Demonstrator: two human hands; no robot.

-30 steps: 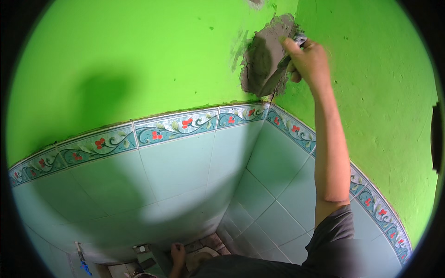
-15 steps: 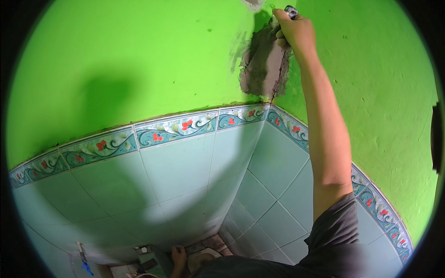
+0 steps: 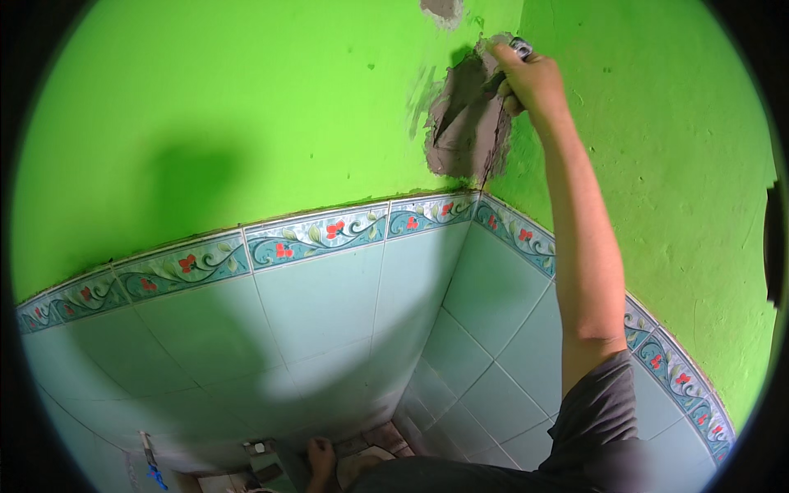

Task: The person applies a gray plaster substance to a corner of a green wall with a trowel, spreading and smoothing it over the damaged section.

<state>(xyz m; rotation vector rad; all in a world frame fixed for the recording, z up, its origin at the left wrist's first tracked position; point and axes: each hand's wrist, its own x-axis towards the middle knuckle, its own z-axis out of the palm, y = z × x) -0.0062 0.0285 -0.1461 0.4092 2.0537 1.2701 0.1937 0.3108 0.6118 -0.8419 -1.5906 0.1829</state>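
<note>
My right hand (image 3: 530,82) is raised at the corner, its fingers wrapped round a trowel (image 3: 520,48) whose handle end pokes out above the fist. The dark, narrow blade points down and left over a grey-brown mortar patch (image 3: 464,152) on the green wall. Ragged edges border the patch, and a dark crack runs down its right side at the corner. My left hand (image 3: 320,453) is low down near my body with its fingers curled closed. Whatever it may hold is hidden.
Pale teal tiles (image 3: 320,304) with a floral border (image 3: 316,232) cover the lower walls. A smaller grey patch (image 3: 444,10) lies higher up. A blue-handled tap (image 3: 154,468) sticks out at lower left. A dark object (image 3: 772,246) stands at the right edge.
My right hand and the trowel have shifted slightly down against the patch, and the blade now shows slanting across it. The view has tilted up a little. My left hand stays low.
</note>
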